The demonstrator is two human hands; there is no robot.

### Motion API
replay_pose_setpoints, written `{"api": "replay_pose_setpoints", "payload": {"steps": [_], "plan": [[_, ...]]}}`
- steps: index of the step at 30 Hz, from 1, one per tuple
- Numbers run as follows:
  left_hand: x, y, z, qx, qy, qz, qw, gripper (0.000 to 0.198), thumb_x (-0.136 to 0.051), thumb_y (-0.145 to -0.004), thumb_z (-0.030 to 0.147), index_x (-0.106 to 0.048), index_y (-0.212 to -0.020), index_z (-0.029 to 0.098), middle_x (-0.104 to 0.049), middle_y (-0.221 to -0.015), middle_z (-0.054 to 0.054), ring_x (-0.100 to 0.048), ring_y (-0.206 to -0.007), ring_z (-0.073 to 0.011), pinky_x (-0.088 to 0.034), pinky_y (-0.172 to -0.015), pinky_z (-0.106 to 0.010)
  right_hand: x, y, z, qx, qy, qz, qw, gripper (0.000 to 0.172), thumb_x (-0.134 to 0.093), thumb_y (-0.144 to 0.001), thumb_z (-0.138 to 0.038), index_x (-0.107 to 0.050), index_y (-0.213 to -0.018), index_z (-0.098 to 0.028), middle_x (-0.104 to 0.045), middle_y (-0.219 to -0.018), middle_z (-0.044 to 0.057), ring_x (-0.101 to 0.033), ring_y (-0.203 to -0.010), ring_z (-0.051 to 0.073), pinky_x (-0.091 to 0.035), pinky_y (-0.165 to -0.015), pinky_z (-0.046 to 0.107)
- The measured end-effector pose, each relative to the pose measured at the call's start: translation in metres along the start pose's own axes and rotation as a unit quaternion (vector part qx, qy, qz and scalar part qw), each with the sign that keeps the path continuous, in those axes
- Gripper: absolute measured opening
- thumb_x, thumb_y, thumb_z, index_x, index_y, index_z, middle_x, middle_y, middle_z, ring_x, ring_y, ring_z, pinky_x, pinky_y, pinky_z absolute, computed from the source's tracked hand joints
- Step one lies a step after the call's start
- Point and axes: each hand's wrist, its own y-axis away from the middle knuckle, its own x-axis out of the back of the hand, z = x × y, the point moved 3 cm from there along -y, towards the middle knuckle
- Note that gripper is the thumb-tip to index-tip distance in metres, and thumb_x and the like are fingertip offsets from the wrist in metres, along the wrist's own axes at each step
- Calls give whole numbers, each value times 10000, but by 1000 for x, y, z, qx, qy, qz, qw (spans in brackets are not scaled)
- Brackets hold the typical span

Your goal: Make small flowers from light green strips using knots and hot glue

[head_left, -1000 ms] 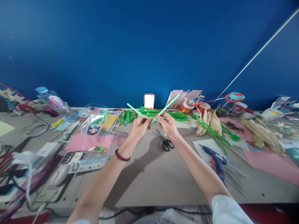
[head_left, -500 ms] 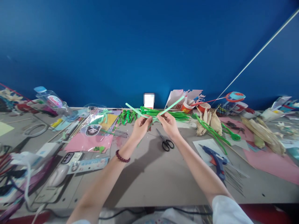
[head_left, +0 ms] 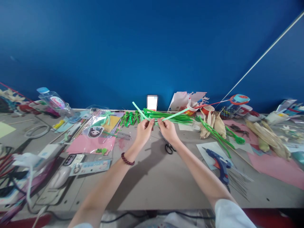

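Pale green pipe cleaners (head_left: 177, 114) are pinched between the fingers of my left hand (head_left: 143, 131) and my right hand (head_left: 168, 129). The hands are close together above the middle of the table, thumbs facing. One end slants up past my left fingers and another reaches out to the right; the part between the hands is mostly hidden. Just behind them lies a bundle of bright green pipe cleaners (head_left: 182, 118), with bent green pipe cleaner shapes (head_left: 129, 118) to its left. Black-handled scissors (head_left: 169, 148) rest below my right hand, partly covered by it.
A blue hot glue gun (head_left: 219, 163) lies on white paper at the right, near thin wires. A phone (head_left: 152, 102) leans against the blue wall. Dried husks (head_left: 218, 123) and paper cups stand at the back right; a plastic bag (head_left: 95, 129), bottle (head_left: 54, 101) and cables crowd the left.
The hands have turned slightly and drawn in, with thumbs now pointing up. The right end of the pale green pipe cleaner has dropped lower; the left end stands steeper. My right hand covers more of the scissors.
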Motion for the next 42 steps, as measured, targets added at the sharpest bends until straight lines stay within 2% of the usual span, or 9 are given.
{"api": "replay_pose_setpoints", "payload": {"steps": [5, 9, 12, 17, 21, 25, 30, 35, 42], "plan": [[1, 0, -4, -36, -28, 42, 998, 370, -559, -801, 458, -496, -576, 171, -397, -475, 44, -338, -454, -87, -255, -456, -226, -5, -1, 10, -20, 5, 18, 1000, 451, -404, -852, -517, -391, -533, -198, -590, -726, 53, -447, -606, 145, -338, -575, 258], [0, 0, -10, -46, -21, 58, 997, 312, -565, -792, 450, -587, -673, 162, -479, -537, 24, -370, -500, -101, -273, -481, -226, -8, -2, 18, -44, -20, 17, 999, 449, -422, -835, -529, -429, -536, -194, -594, -731, 62, -482, -636, 165, -345, -591, 265], [1, -2, -12, -42, -19, 58, 997, 323, -581, -777, 453, -582, -640, 160, -471, -533, 22, -366, -509, -103, -264, -486, -228, -8, -3, 21, -46, -22, 15, 999, 456, -432, -822, -539, -420, -524, -194, -562, -682, 50, -465, -629, 161, -334, -580, 261], [5, -6, -10, -35, -42, 35, 998, 402, -591, -772, 432, -468, -498, 166, -352, -471, 42, -290, -474, -86, -218, -469, -234, -5, -5, 18, -27, -15, -2, 1000, 477, -426, -826, -548, -329, -511, -204, -473, -611, 19, -372, -568, 127, -278, -532, 255], [5, -9, -8, -35, -24, 13, 999, 426, -597, -766, 462, -454, -495, 166, -329, -468, 45, -273, -459, -79, -199, -453, -234, -2, -7, 19, -15, -16, -8, 1000, 501, -425, -823, -574, -295, -508, -207, -422, -588, 5, -326, -542, 112, -246, -512, 260], [4, -11, -9, -1, 20, -39, 999, 462, -624, -736, 519, -432, -498, 172, -314, -433, 55, -255, -413, -64, -170, -418, -232, -1, -8, 26, -44, -55, -46, 996, 538, -427, -806, -640, -303, -502, -214, -326, -490, -30, -279, -475, 96, -212, -469, 260], [5, -13, -8, 31, 31, -77, 996, 500, -583, -766, 551, -425, -485, 168, -364, -415, 40, -298, -391, -58, -186, -401, -227, 1, -9, 27, -83, -150, -84, 982, 509, -520, -760, -643, -391, -537, -204, -323, -456, -53, -268, -421, 76, -199, -421, 248], [9, -13, -2, 28, 41, -80, 996, 465, -594, -758, 552, -484, -531, 161, -415, -437, 34, -322, -394, -58, -196, -399, -224, 3, -8, 18, -125, -220, -129, 959, 414, -679, -661, -561, -599, -745, -164, -414, -500, -60, -314, -419, 62, -203, -401, 229], [9, -11, 2, 7, 21, -66, 998, 433, -654, -716, 518, -482, -530, 167, -409, -428, 48, -328, -387, -60, -218, -405, -221, 1, -5, 15, -152, -225, -107, 956, 367, -745, -607, -470, -664, -797, -168, -447, -507, -56, -328, -445, 71, -230, -416, 231]]}}
